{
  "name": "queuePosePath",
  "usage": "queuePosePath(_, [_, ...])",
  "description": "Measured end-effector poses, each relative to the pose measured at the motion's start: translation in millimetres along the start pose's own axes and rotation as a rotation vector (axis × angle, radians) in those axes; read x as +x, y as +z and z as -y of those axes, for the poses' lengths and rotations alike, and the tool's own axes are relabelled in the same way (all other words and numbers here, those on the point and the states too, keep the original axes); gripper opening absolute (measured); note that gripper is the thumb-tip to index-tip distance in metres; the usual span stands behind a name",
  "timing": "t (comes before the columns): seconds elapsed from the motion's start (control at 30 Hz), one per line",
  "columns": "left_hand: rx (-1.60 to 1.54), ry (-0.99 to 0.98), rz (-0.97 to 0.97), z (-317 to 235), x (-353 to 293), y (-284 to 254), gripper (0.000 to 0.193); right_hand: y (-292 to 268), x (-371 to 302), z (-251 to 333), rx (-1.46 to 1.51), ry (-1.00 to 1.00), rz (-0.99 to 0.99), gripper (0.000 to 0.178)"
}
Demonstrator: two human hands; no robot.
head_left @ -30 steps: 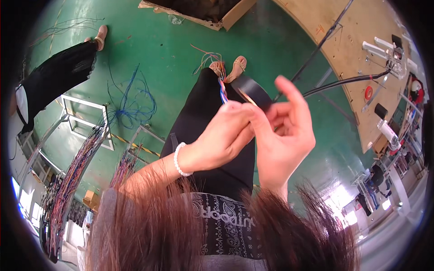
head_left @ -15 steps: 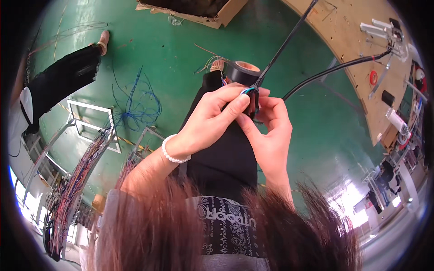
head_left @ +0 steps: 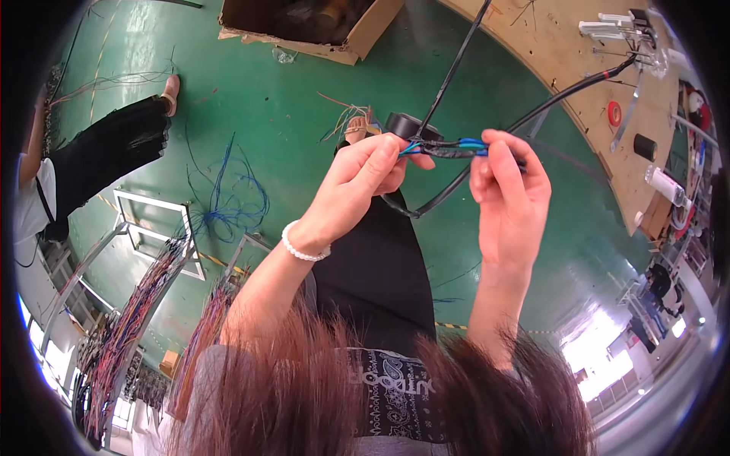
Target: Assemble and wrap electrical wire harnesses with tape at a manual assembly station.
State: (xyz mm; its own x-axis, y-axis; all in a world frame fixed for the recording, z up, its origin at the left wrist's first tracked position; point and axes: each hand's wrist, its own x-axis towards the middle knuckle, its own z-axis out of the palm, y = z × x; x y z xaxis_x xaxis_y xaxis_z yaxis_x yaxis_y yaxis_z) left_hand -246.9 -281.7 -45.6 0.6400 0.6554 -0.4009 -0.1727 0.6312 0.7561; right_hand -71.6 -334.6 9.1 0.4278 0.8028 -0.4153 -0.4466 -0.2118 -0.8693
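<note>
Between my hands runs a wire bundle point(head_left: 454, 150), partly wrapped in black tape, with blue and green wires showing at both ends of the stretch. My left hand point(head_left: 363, 169) pinches its left end between thumb and fingers. At the other end, my right hand point(head_left: 515, 186) is closed on the bundle with thumb and fingertips. A roll of black tape point(head_left: 401, 123) sits just behind my left fingers; whether they hold it is hidden. One thin black branch point(head_left: 455, 64) rises from the bundle, and a thicker black cable point(head_left: 559, 97) loops below it and off to the board.
A wooden board point(head_left: 544, 57) with fixtures curves along the right, carrying a red tape roll point(head_left: 614, 114) and a black roll point(head_left: 645, 147). An open cardboard box point(head_left: 304, 49) lies ahead. Blue wires point(head_left: 228, 204) and a wire-laden rack point(head_left: 141, 292) are at left, near another person's leg point(head_left: 114, 144).
My right hand has moved right, away from my left, so the bundle now stretches between them. My left hand has shifted slightly left. The thick cable's loop now shows below the bundle.
</note>
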Motion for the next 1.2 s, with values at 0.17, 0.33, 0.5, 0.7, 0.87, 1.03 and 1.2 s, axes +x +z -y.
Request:
queuePosePath(0.17, [0.218, 0.125, -0.17, 16.9, -9.6, 29.2, 0.022, 15.1, 49.5, 11.4, -0.335, -0.101, 0.067, 0.019])
queuePosePath(0.33, [0.295, 0.201, -0.313, 27.0, -8.4, 43.4, 0.021, 28.7, 86.7, 16.5, -0.757, -0.257, 0.322, 0.019])
queuePosePath(0.5, [-0.123, 0.082, -0.199, 21.7, -12.1, 49.5, 0.041, 31.0, 77.7, 19.2, -0.819, -0.316, 0.306, 0.02])
queuePosePath(0.7, [-0.979, -0.283, 0.002, 3.6, -8.9, 27.9, 0.05, 20.4, 79.5, 11.2, -0.674, -0.152, 0.226, 0.021])
queuePosePath(0.87, [-0.733, -0.249, 0.038, 7.1, -11.5, 25.5, 0.038, 18.5, 83.3, 12.2, -0.534, -0.105, 0.271, 0.022])
queuePosePath(1.03, [-0.03, -0.065, 0.097, -6.3, 0.2, 9.5, 0.033, 23.3, 79.2, 25.7, -0.668, -0.223, 0.316, 0.021])
queuePosePath(1.2, [0.069, -0.096, -0.159, -23.6, -12.0, 14.9, 0.024, 27.8, 79.4, 28.7, -0.689, -0.274, 0.376, 0.019])
